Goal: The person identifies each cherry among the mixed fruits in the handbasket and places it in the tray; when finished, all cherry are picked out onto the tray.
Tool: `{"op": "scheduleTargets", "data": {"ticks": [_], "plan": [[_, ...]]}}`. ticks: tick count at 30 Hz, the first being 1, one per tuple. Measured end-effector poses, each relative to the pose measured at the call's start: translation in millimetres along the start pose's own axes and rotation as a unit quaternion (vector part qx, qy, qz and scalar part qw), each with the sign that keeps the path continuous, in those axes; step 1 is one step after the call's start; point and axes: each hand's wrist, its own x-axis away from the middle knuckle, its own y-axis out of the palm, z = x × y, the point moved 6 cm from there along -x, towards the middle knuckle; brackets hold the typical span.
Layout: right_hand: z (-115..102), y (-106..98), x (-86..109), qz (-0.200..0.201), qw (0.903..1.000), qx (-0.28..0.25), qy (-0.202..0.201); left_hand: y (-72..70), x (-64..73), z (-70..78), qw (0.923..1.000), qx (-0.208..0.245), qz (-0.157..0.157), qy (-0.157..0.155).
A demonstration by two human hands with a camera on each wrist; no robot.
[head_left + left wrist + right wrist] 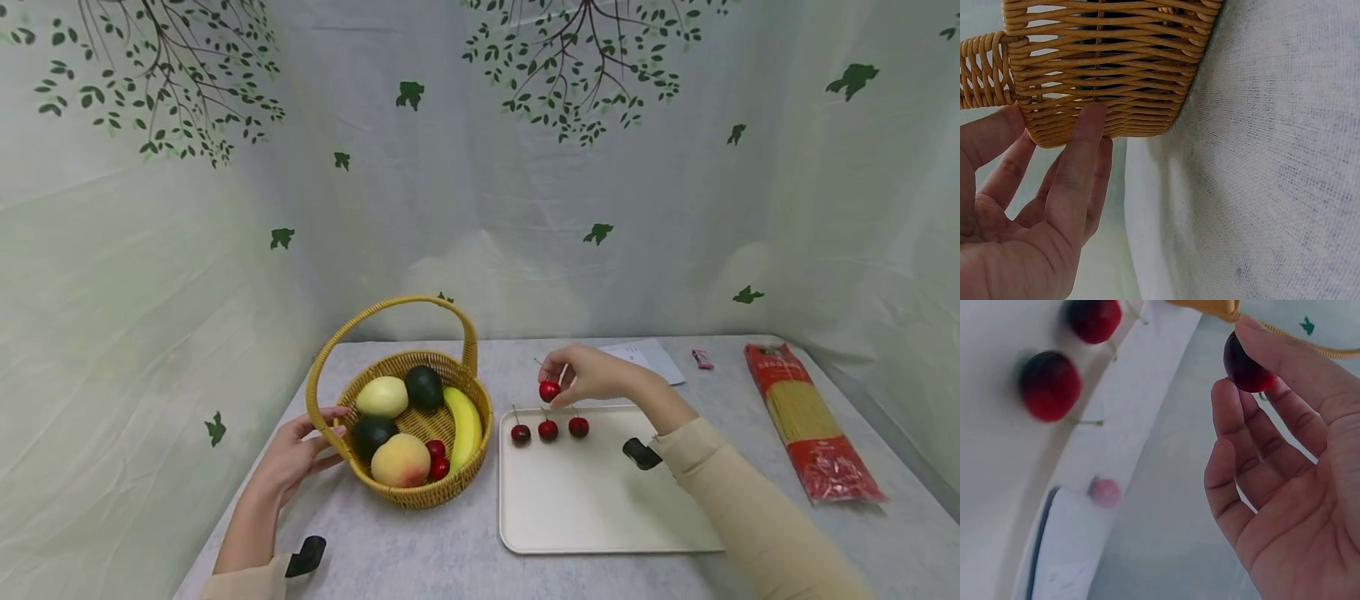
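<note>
My left hand [294, 454] holds the left side of a wicker basket [420, 497] at the foot of its arched handle. In the left wrist view, the thumb lies by the handle joint and one fingertip touches the woven wall [1129, 94]. Inside the basket lie a pale yellow fruit [382, 397], two dark green avocados [424, 387], a peach [401, 461], a banana [467, 429] and two red cherries [438, 468]. Between thumb and fingertips, my right hand [592, 372] pinches a dark red cherry [1247, 365] above the back edge of a cream tray [600, 508].
Three stemmed cherries [548, 430] sit in a row along the tray's back edge. Behind it lies a white paper sheet [648, 358], with a small red wrapped packet [702, 359] to its right. A red-and-yellow pasta bag [813, 421] lies at the table's right side.
</note>
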Motion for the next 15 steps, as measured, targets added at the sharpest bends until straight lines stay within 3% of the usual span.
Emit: {"op": "scheduleTargets", "data": {"ticks": [8,15], "plan": [[48.2,-10.0,29.5,0.043,0.9975,0.025,0.051,-0.3,-1.7,-1.9,1.0000,0.000,0.000,-0.003],[77.0,-6.9,47.8,0.036,0.9956,-0.004,0.087,0.9,-2.8,-0.5,1.0000,-0.003,-0.001,-0.004]]}}
